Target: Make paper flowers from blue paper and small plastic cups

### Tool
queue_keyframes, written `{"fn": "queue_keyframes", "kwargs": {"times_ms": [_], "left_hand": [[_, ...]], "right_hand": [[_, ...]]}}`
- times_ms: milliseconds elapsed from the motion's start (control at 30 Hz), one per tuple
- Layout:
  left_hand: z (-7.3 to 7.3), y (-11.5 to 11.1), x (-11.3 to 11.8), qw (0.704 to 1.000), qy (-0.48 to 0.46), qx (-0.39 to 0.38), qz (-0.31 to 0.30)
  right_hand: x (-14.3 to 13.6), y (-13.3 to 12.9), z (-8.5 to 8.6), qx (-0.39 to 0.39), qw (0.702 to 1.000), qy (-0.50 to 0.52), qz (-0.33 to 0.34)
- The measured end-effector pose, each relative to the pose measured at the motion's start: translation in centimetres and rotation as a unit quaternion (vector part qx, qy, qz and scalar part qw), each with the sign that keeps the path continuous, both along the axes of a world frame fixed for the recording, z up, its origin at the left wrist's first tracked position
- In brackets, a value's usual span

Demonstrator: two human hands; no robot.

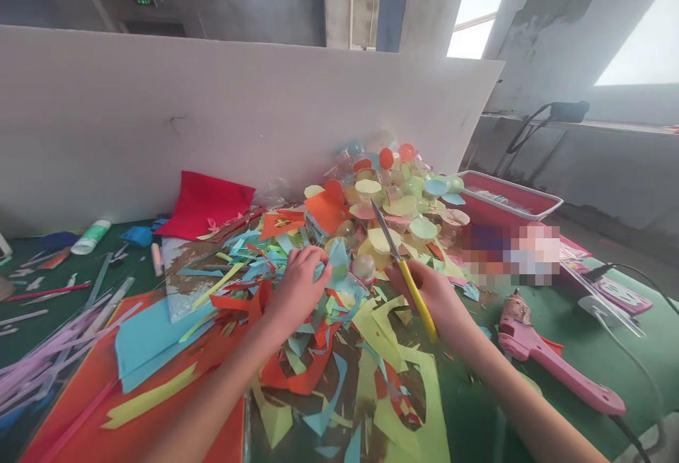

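Observation:
My left hand is lowered into a heap of cut paper scraps, its fingers curled; what sits between them is hidden. A light blue paper piece lies right by its fingertips. In my right hand is a pair of yellow-handled scissors, seen nearly edge-on with the blades pointing up and away. Beyond the blades stands a cluster of clear plastic cups topped with coloured paper discs. Below my hands lie yellow-green sheets with rounded cut-outs and orange offcuts.
A pink glue gun with a cord lies at right, near a pink basket. Blue sheets rest on orange paper at left, beside lilac strips. Red paper leans toward a white board behind.

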State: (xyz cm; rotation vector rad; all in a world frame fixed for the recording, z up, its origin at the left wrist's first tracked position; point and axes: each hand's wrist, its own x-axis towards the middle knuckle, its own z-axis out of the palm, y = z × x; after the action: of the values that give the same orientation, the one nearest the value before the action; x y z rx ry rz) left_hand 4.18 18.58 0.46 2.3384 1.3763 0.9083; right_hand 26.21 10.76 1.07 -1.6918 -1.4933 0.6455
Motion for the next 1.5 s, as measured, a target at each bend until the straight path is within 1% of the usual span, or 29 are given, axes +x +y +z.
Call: {"fn": "queue_keyframes", "kwargs": {"times_ms": [133, 267, 333, 433, 500, 567, 733, 900, 967, 1033, 1167, 1267, 1400, 1467, 1500], "left_hand": [[2.0, -0.1, -0.6, 0.997, -0.060, 0.026, 0.046], [3.7, -0.2, -1.1, 0.983, -0.167, 0.003, 0.073], [4.1, -0.1, -1.3, 0.974, -0.215, -0.011, 0.070], [4.2, 0.2, -1.5, 0.963, -0.260, -0.017, 0.064], [4.2, 0.6, -1.8, 0.958, -0.277, -0.010, 0.075], [4.1, 1.0, -2.2, 0.951, -0.295, -0.005, 0.092], [3.9, 2.4, -3.7, 0.932, -0.347, -0.006, 0.102], [3.7, 3.0, -4.1, 0.932, -0.343, -0.007, 0.117], [3.7, 2.7, -3.9, 0.932, -0.345, -0.017, 0.113], [3.9, 2.4, -3.7, 0.930, -0.350, -0.028, 0.106], [4.6, 1.8, -3.5, 0.934, -0.340, -0.025, 0.107], [5.1, 1.5, -3.5, 0.941, -0.322, -0.017, 0.105], [5.3, 1.1, -3.1, 0.949, -0.303, -0.026, 0.086], [5.3, 0.7, -2.7, 0.954, -0.288, -0.036, 0.075], [5.4, 0.4, -2.5, 0.958, -0.275, -0.041, 0.068]], "right_hand": [[0.2, 0.3, -0.5, -0.023, 0.996, -0.082, -0.031], [0.3, 0.2, -0.4, -0.041, 0.990, -0.133, -0.034], [0.4, 0.1, -0.3, -0.043, 0.990, -0.134, -0.030], [0.7, 0.0, -0.4, -0.026, 0.993, -0.116, -0.014], [0.9, -0.1, -0.3, -0.015, 0.993, -0.118, 0.021], [1.0, -0.2, -0.1, -0.012, 0.987, -0.143, 0.071], [1.3, -0.6, 0.5, -0.003, 0.955, -0.212, 0.209], [1.4, -0.8, -0.2, -0.033, 0.928, -0.245, 0.278], [1.4, -0.8, -0.3, -0.045, 0.922, -0.245, 0.296], [1.4, -0.8, -0.3, -0.061, 0.920, -0.245, 0.300], [1.5, -0.5, -0.1, -0.082, 0.921, -0.241, 0.294], [1.8, -0.4, 0.0, -0.077, 0.926, -0.221, 0.296], [2.0, -0.5, 0.2, -0.077, 0.930, -0.185, 0.308], [1.8, -0.4, 0.3, -0.075, 0.937, -0.172, 0.295], [1.6, -0.4, 0.4, -0.070, 0.943, -0.169, 0.278]]}}
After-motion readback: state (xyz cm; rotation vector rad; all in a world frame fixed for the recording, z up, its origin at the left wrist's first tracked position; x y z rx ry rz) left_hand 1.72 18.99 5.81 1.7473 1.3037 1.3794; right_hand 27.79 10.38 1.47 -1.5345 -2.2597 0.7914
